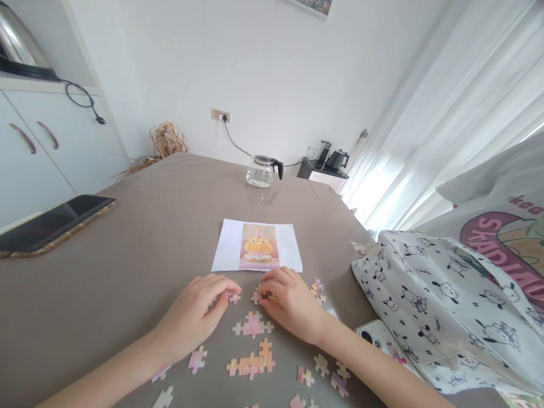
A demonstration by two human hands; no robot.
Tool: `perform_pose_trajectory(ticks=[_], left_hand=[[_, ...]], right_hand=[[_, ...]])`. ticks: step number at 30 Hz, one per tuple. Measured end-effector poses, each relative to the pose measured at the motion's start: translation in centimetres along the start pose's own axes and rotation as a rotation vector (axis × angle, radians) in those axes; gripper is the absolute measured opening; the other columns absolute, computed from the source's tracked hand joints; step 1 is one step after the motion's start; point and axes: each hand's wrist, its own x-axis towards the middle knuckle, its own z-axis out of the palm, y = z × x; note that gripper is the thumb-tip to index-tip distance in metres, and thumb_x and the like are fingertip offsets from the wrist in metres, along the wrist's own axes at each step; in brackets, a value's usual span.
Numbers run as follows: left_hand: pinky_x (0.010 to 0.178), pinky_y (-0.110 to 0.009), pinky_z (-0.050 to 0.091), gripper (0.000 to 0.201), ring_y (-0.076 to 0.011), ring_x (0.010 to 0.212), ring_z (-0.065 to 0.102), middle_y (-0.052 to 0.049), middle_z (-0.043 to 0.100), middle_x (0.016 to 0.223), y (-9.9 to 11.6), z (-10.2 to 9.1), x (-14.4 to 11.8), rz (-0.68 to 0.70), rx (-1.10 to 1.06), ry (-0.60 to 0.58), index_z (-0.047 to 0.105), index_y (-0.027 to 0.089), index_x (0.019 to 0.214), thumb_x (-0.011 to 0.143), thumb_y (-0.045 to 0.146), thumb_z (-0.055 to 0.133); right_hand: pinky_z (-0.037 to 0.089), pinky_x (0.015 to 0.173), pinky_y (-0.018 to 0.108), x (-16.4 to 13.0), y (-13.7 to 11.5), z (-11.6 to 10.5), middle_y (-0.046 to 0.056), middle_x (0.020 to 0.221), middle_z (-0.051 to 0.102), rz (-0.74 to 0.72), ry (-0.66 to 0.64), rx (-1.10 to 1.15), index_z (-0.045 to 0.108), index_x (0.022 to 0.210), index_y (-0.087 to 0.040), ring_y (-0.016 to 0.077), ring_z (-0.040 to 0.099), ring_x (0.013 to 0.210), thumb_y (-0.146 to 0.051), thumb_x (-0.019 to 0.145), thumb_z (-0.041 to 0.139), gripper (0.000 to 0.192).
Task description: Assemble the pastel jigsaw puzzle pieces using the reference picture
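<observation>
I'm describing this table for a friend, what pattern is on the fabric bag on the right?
The fabric bag is white with small black-and-white cartoon dogs, head view.

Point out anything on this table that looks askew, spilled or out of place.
Nothing is spilled or damaged. Puzzle pieces lie scattered near both hands, the left hand and right hand each touching one. The phone sits half under the printed bag.
</observation>
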Motion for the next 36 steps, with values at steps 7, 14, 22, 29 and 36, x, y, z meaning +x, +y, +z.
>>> perform_pose_trajectory(ticks=[7,14,22,29,36], left_hand=[[0.084,-0.038,0.034,0.032,-0.0193,0.093,0.057,0.002,0.067,0.1,0.1,1.2,-1.1,0.224,0.094,0.049,0.06,0.026,0.1,0.094,0.013,0.032],[0.084,-0.037,0.032,0.03,-0.0182,0.093,0.056,0.002,0.067,0.099,0.3,1.5,-1.4,0.322,0.133,0.07,0.06,0.026,0.101,0.095,0.012,0.034],[0.086,-0.037,0.031,0.032,-0.0181,0.093,0.056,0.002,0.066,0.1,0.7,1.3,-1.4,0.358,0.184,0.032,0.06,0.025,0.102,0.096,0.012,0.032],[0.085,-0.037,0.032,0.032,-0.0192,0.093,0.057,0.001,0.067,0.101,0.8,0.9,-1.4,0.368,0.233,0.003,0.06,0.025,0.102,0.095,0.011,0.032],[0.086,-0.037,0.032,0.033,-0.0192,0.094,0.057,0.001,0.067,0.102,0.8,0.9,-1.5,0.367,0.245,-0.009,0.06,0.025,0.103,0.095,0.009,0.032]], right_hand=[[0.046,0.08,0.037,-1.6,0.2,-0.7,0.006,0.101,0.067,0.024,0.045,0.023,0.066,0.087,-0.018,0.0231,0.061,0.093,-0.007,0.078,0.072,0.016],[0.045,0.079,0.036,-2.1,0.3,-0.3,0.005,0.1,0.068,0.052,0.062,0.045,0.065,0.085,-0.019,0.0225,0.061,0.093,-0.008,0.077,0.073,0.016],[0.045,0.081,0.037,-2.3,0.1,0.1,0.004,0.104,0.067,0.063,0.065,0.063,0.065,0.087,-0.02,0.0216,0.061,0.095,-0.009,0.081,0.069,0.013],[0.046,0.081,0.037,-2.4,0.0,0.3,0.005,0.105,0.067,0.071,0.065,0.062,0.066,0.09,-0.021,0.0223,0.06,0.096,-0.011,0.082,0.07,0.014],[0.047,0.08,0.037,-2.4,0.3,0.2,0.005,0.101,0.068,0.09,0.066,0.028,0.066,0.088,-0.02,0.0227,0.061,0.094,-0.009,0.082,0.069,0.013]])
